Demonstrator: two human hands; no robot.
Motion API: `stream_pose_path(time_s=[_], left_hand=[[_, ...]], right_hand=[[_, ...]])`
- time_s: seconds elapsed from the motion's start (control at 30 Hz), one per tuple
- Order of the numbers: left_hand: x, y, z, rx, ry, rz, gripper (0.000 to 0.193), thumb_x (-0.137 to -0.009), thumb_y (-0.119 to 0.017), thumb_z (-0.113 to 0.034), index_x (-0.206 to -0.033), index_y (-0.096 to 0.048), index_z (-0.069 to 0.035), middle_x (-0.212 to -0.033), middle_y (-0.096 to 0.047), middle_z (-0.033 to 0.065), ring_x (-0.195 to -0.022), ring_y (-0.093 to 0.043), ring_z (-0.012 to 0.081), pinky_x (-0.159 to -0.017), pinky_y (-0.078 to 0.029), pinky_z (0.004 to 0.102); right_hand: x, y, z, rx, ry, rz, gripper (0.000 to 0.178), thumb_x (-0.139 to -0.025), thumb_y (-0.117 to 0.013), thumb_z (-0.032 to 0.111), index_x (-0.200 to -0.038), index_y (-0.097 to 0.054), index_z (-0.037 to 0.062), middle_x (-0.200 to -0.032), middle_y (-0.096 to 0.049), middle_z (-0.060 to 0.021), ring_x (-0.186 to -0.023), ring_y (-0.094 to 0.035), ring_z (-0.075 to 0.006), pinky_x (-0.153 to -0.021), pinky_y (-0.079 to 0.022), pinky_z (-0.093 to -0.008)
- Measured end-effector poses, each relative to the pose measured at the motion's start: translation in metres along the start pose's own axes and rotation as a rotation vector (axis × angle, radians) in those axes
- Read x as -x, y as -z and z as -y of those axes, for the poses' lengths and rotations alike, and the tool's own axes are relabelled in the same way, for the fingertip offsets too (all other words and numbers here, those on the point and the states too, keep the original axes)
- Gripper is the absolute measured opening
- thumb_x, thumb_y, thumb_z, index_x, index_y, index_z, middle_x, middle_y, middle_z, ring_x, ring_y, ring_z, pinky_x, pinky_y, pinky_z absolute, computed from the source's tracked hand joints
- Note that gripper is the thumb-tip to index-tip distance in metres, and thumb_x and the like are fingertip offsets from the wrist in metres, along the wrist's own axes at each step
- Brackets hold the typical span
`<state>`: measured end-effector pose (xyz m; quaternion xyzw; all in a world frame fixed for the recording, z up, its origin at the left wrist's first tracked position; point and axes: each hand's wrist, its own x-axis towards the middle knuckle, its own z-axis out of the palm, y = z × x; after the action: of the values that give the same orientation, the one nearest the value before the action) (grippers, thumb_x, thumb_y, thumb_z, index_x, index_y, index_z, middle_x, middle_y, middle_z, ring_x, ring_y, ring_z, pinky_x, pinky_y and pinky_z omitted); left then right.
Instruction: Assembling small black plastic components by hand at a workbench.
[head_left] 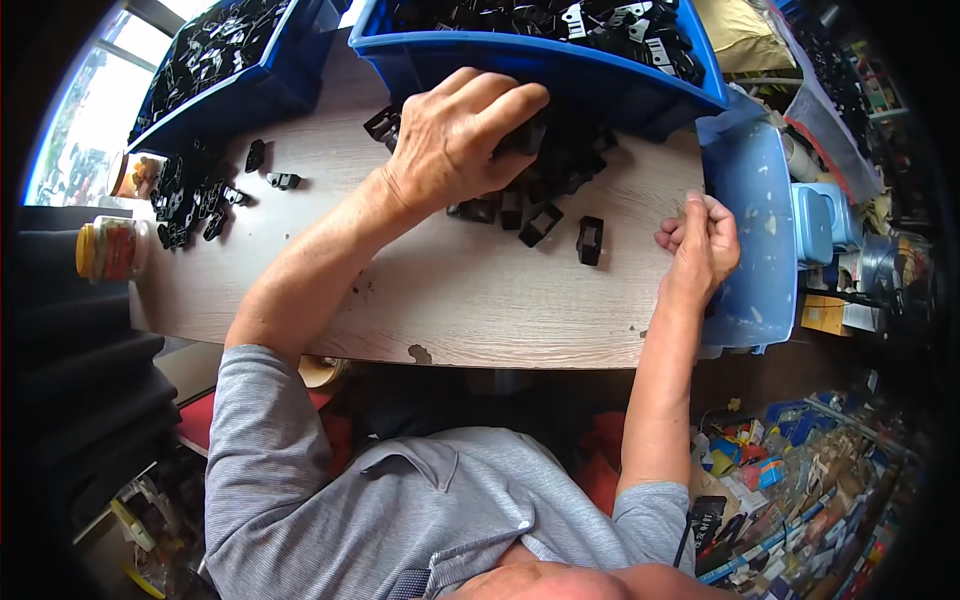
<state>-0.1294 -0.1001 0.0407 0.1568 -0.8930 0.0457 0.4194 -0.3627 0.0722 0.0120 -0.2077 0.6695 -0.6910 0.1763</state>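
My left hand (455,140) reaches over a heap of small black plastic parts (565,175) in front of the big blue bin. Its fingers curl round a dark piece between thumb and forefinger, which looks like one of these black parts; most of it is hidden. Two loose black frame-shaped parts (590,241) lie nearer me, below the heap. At the table's right edge my right hand (703,240) is closed, thumb against curled fingers. Whatever it may hold is hidden.
Two blue bins (540,70) of black parts stand along the far side. Another black pile (190,200) lies at left, near a yellow-lidded jar (110,250). A translucent blue tub (752,240) stands against the table's right edge. Cluttered goods (800,490) cover the lower right.
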Motion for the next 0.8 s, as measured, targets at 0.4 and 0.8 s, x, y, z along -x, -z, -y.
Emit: stream_pose_path(time_s=[0.4,0.8], left_hand=[[0.0,0.003,-0.016,-0.037,0.142,0.036,0.051,-0.081,-0.082,-0.043,-0.121,-0.068,-0.015,-0.124,-0.063,0.0093,-0.114,-0.057,0.032,-0.091,-0.047,0.0465],[-0.129,0.014,0.072,0.164,0.394,0.366,0.08,-0.081,-0.079,-0.04,-0.148,-0.049,-0.009,-0.133,-0.055,0.0229,-0.124,-0.053,0.0406,-0.105,-0.046,0.0486]], right_hand=[[0.0,0.002,-0.002,-0.031,0.028,0.028,0.014,-0.095,-0.072,0.015,-0.097,-0.065,0.0033,-0.072,-0.059,0.0,-0.056,-0.055,-0.0073,-0.05,-0.05,-0.0238],[-0.001,0.003,-0.004,-0.031,0.024,0.025,0.012,-0.096,-0.071,0.013,-0.097,-0.065,0.0025,-0.067,-0.058,-0.0004,-0.054,-0.056,-0.0076,-0.049,-0.05,-0.0235]])
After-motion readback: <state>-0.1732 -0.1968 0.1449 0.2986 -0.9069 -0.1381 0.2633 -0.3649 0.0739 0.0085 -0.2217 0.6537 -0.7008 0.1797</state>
